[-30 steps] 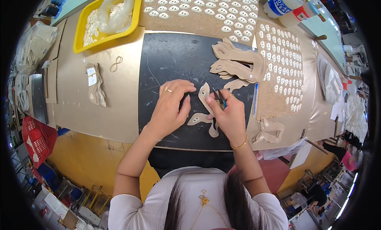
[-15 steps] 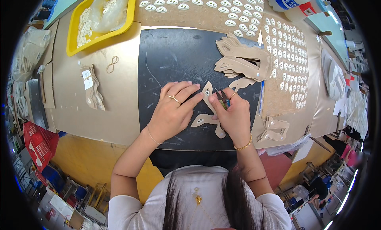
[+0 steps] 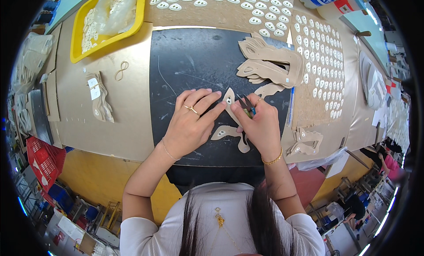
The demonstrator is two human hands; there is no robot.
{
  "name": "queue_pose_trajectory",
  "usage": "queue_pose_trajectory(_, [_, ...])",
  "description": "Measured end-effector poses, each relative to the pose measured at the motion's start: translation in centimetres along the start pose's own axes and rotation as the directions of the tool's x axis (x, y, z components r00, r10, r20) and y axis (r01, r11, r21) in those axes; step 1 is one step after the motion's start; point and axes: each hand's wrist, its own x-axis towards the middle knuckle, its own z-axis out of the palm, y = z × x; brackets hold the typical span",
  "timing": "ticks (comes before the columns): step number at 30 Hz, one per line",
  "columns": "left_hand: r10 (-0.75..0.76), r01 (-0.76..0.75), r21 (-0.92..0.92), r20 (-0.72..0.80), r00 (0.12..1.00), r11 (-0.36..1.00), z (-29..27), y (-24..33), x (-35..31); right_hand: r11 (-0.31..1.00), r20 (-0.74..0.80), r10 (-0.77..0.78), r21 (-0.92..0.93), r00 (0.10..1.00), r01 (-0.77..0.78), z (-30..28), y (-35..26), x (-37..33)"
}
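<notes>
Strip of flat, beige, leather-like material between both hands

Over black rectangular mat; pointed end away from person, long axis leaning slightly left. Right hand nearer: fingers pinching strip, black-bladed snips alongside. Left hand: fingers loosely spread, index tip at strip's left edge. White oval inset, dark holes.

a gold bracelet accompanies a white short-sleeved top.
</notes>
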Motion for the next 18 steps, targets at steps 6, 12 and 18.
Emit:
queue_pose_trajectory(6, [-0.004,0.004,0.013,0.01,1.0,1.0,0.0,0.13,0.08,1.0,0.01,0.009,0.005,1.0,-0.009,-0.02,-0.05,0.07])
queue_pose_trajectory(12, [-0.001,0.0,0.036,0.029,1.0,0.999,-0.16,0.29,0.24,1.0,0.013,-0.004,0.021,1.0,0.003,0.04,0.0,0.15])
queue_pose_trajectory(18, [0.023,-0.027,0.076,0.045,0.999,0.997,-0.29,0.29,0.63,1.0,0.012,-0.005,-0.01,1.0,0.005,0.1,0.03,0.2])
